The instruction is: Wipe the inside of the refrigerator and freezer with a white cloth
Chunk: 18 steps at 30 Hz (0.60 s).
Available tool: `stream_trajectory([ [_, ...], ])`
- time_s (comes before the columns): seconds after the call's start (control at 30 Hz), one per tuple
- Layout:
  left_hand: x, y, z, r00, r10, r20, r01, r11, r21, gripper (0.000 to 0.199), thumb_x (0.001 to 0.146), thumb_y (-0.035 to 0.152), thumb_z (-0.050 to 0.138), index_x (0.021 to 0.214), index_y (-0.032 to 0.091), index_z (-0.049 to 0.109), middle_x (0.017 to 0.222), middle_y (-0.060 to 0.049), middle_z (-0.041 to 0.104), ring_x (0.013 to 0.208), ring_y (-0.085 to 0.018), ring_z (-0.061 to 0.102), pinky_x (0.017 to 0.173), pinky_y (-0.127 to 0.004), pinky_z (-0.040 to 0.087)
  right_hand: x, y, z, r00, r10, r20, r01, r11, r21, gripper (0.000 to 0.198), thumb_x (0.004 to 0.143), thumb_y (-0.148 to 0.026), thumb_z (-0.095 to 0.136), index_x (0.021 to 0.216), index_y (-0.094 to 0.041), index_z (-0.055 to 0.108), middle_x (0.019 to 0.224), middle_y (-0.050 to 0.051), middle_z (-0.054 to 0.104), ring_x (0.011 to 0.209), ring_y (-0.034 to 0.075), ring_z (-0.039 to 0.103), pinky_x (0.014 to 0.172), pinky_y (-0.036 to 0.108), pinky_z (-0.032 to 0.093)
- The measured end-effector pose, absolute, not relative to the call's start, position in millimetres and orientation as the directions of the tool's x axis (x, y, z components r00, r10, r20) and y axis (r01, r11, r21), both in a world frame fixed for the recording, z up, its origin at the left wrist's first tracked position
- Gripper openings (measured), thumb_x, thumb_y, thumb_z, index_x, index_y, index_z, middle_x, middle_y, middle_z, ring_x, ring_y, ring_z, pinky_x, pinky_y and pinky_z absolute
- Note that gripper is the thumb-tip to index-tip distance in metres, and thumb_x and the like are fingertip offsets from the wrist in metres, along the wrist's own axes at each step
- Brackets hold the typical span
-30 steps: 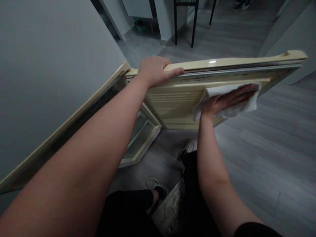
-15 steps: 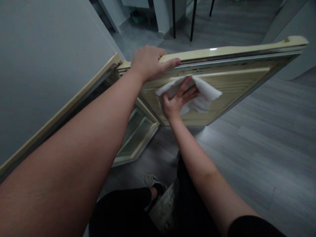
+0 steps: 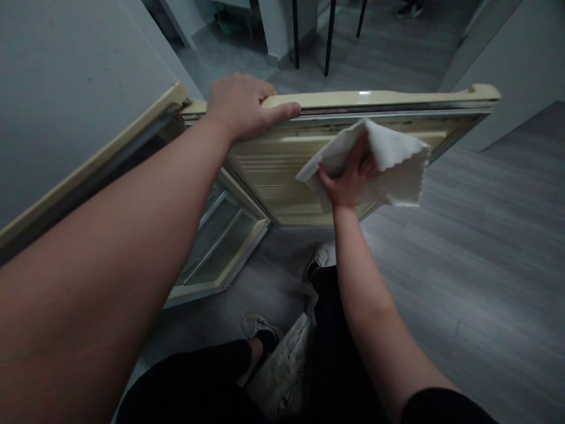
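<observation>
A cream-coloured refrigerator door (image 3: 282, 176) stands open, its ribbed inner panel facing me and dark stains along the seal near its top edge. My left hand (image 3: 247, 109) is closed over that top edge close to the hinge side, thumb on the inner face. In my right hand (image 3: 348, 176) is a white cloth (image 3: 399, 168) with a wavy edge, held up at the inner panel. The fingers are partly sunk in its folds. Left of the door, the refrigerator's interior (image 3: 225, 235) shows partly behind my left arm.
Between my legs is a marbled seat (image 3: 282, 365). My shoes (image 3: 258, 327) are on the grey plank floor (image 3: 477, 265). Thin black furniture legs (image 3: 330, 41) stand beyond the door, and another person's shoes (image 3: 410, 9) show at the top. A pale panel (image 3: 507, 88) stands at right.
My right hand has moved the cloth rightward across the panel, and the cloth is spread wider. My left hand stays on the door's edge. The view has shifted; a person's shoes now show behind.
</observation>
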<state>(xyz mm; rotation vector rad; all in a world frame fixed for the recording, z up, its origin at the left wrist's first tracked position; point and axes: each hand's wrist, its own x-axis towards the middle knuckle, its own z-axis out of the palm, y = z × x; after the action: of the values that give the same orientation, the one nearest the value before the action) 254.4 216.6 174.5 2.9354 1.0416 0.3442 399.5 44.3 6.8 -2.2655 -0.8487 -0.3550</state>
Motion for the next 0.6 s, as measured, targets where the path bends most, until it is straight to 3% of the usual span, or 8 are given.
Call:
stream_trajectory([
  [0.17,256.0,220.4,172.0,0.733,0.652,0.194,0.648,-0.756,0.092,0.089,0.079,0.095,0.028,0.102,0.021,0.074,0.100,-0.009,0.068,0.088,-0.023,0.046,0.081,-0.039,0.031,470.8,12.8,-20.2,0.826,0.202,0.526,0.512,-0.659,-0.551,0.120,0.076,-0.063,0.064,0.158,0.010,0.015,0.160,0.033,0.017,0.153,0.040,0.005,0.124,0.054,0.007],
  [0.27,255.7,217.9,172.7,0.734,0.654,0.186,0.649,-0.755,0.096,0.088,0.080,0.094,0.029,0.105,0.022,0.074,0.103,-0.009,0.069,0.091,-0.025,0.048,0.082,-0.039,0.031,472.2,19.0,-28.7,0.841,0.093,0.533,0.464,-0.631,-0.621,0.103,0.092,-0.055,0.042,0.156,0.016,0.003,0.162,0.033,0.009,0.155,0.034,0.000,0.125,0.050,0.010],
  [0.37,255.7,216.0,173.6,0.735,0.649,0.196,0.644,-0.759,0.097,0.082,0.079,0.093,0.030,0.102,0.027,0.074,0.102,-0.008,0.070,0.090,-0.026,0.049,0.080,-0.040,0.032,444.9,38.4,-28.2,0.904,-0.003,0.427,0.335,-0.615,-0.714,0.080,0.100,-0.043,0.015,0.158,0.011,0.006,0.163,0.030,0.008,0.157,0.030,0.002,0.125,0.050,0.016],
  [0.47,256.8,217.3,172.9,0.723,0.657,0.215,0.647,-0.752,0.123,0.077,0.077,0.094,0.033,0.097,0.031,0.073,0.099,-0.006,0.072,0.088,-0.027,0.048,0.078,-0.042,0.031,408.9,60.3,-24.5,0.965,0.060,0.256,0.232,-0.653,-0.721,0.072,0.102,-0.037,0.014,0.158,0.007,0.015,0.158,0.032,0.017,0.157,0.034,0.009,0.123,0.055,0.021],
  [0.6,259.3,220.7,171.3,0.714,0.667,0.213,0.652,-0.744,0.144,0.074,0.077,0.093,0.035,0.094,0.031,0.072,0.097,-0.005,0.072,0.087,-0.025,0.046,0.078,-0.043,0.030,360.0,82.1,-13.8,0.919,0.314,0.238,0.388,-0.612,-0.689,0.073,0.102,-0.039,0.032,0.157,0.008,0.022,0.150,0.036,0.030,0.151,0.042,0.018,0.118,0.066,0.018],
])
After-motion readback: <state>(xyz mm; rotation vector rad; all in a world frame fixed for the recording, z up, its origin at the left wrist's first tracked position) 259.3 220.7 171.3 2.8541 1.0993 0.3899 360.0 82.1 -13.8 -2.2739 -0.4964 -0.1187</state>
